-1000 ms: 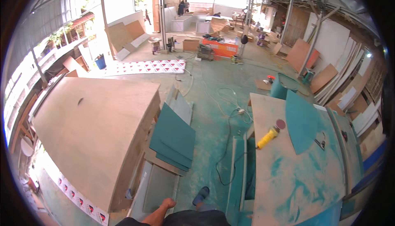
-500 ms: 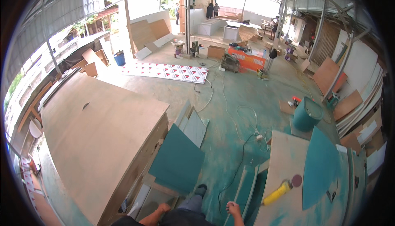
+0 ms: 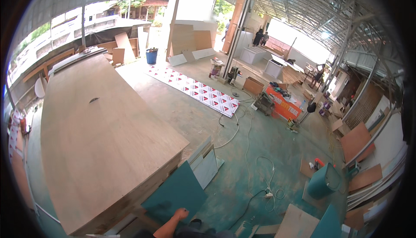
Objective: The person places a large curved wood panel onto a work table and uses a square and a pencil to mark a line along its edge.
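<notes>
My left hand (image 3: 181,213) is loosely curled into a fist, and I see nothing in it. It hovers over the lower edge of a dark teal panel (image 3: 180,190); whether it touches the panel I cannot tell. That panel leans at a slant against the side of a big plywood-topped workbench (image 3: 108,125) on my left. Just behind it, narrower pale boards (image 3: 204,167) stand propped up. My right hand is out of the picture.
Cables and a white power strip (image 3: 269,195) lie on the teal-stained floor. A teal bin (image 3: 323,181) stands at right, near leaning boards (image 3: 357,140). A long patterned sheet (image 3: 195,90) lies ahead. Plywood (image 3: 296,224) and a teal sheet (image 3: 328,224) are at lower right.
My view has swung, so the bench fills more of the left and the yellow power tool at lower right has gone out of sight. My right hand has left the picture.
</notes>
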Available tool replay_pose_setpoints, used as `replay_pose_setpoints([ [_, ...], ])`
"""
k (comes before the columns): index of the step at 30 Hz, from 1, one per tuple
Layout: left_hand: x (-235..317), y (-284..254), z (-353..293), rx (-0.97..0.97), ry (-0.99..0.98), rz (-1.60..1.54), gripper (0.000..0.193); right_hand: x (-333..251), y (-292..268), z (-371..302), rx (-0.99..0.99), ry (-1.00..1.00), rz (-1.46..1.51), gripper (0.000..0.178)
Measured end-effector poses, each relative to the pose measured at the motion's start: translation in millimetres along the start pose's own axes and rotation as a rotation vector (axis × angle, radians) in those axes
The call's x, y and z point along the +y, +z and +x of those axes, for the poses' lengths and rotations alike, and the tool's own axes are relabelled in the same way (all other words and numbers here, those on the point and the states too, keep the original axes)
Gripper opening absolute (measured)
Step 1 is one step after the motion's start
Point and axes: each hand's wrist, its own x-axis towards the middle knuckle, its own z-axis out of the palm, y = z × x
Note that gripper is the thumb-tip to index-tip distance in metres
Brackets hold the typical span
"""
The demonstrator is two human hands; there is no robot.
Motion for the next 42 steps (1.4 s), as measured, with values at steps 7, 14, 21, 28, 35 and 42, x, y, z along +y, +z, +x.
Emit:
replay_pose_setpoints([
  [7, 36, 19, 39, 0.044, -0.026, -0.102, 0.041, 120, -74, 18, -0.004, -0.22, -0.107, 0.055],
  [14, -84, 44, -46, -0.301, -0.253, 0.264, 0.042, 18, -72, 16, 0.06, -0.018, -0.183, 0.051],
  [21, -60, 22, -26, -0.343, -0.078, 0.444, 0.035, 70, -60, 8, 0.099, 0.201, -0.025, 0.047],
  [28, -12, 3, 63, -0.353, 0.346, 0.886, 0.029, 107, -30, -16, 0.31, 0.333, 0.492, 0.04],
  [35, 118, 20, 176, -0.352, 0.292, 0.734, 0.026, 68, -124, -77, 0.391, 0.548, 1.005, 0.026],
  [42, 239, 95, 253, -0.678, 1.158, 1.737, 0.018, 86, -235, -43, 0.733, 0.451, 1.332, 0.028],
])
